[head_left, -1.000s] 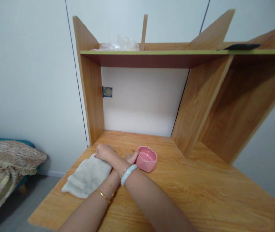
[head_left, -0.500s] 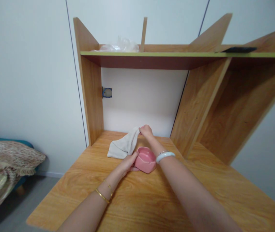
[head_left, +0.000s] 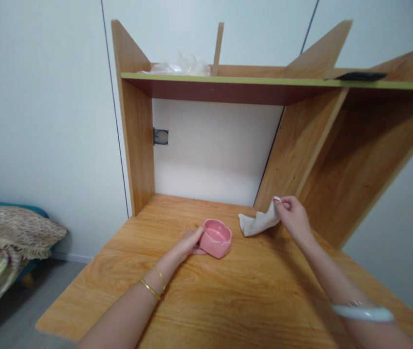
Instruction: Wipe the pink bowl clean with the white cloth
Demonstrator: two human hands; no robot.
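In the head view, a pink, angular ashtray (head_left: 218, 245) with notches in its rim is on the wooden desk, tilted somewhat. My left hand (head_left: 191, 241) is closed on its left side, thumb at the rim and the other fingers mostly hidden. Some flat pink piece (head_left: 199, 251) shows under that hand; I cannot tell what it is. Off to the right, my right hand (head_left: 293, 213) pinches one corner of a whitish cloth (head_left: 259, 224). The cloth hangs from the fingers, its far end low over the desk near the upright panel.
The wooden desk (head_left: 214, 300) carries a shelf unit at its back, with an upright panel (head_left: 290, 160) on the right. A clear plastic bag (head_left: 182, 65) and a dark flat object (head_left: 361, 76) lie on the upper shelf. A bed with a patterned cover (head_left: 13, 230) stands at left.
My right hand has drawn the cloth away to the right, from behind the ashtray to beside the upright panel. My left hand still grips the ashtray in nearly the same place.
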